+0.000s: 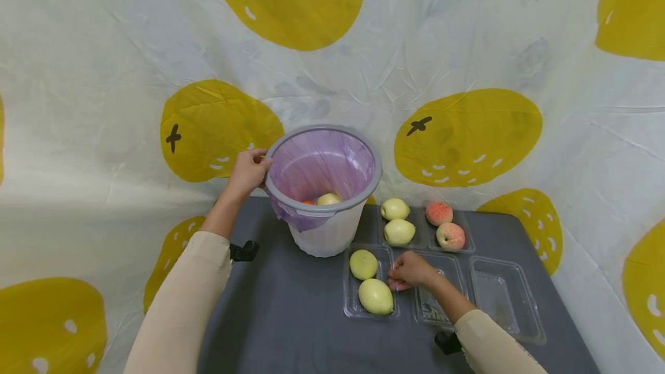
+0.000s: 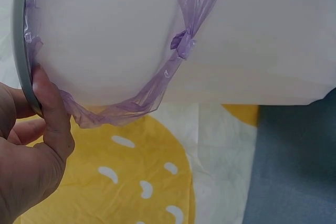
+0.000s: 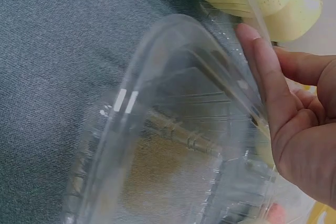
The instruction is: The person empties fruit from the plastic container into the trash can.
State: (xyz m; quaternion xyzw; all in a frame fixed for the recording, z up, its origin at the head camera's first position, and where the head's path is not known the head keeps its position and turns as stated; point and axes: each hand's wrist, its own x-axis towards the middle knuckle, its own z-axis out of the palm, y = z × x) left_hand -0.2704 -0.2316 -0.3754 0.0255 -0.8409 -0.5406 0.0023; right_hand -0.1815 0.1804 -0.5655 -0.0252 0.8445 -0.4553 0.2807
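Head view, left hand [image 1: 248, 172] pinching round grey bin rim [image 1: 322, 209], right hand [image 1: 410, 270] pinching clear plastic tray [image 1: 350, 293]

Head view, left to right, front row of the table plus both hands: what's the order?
Left hand → white gray-rimmed bucket → clear plastic tray with two pale yellow-green fruits → right hand → far-right clear rectangular tray. Middle tray omitted: it overlaps the right hand.
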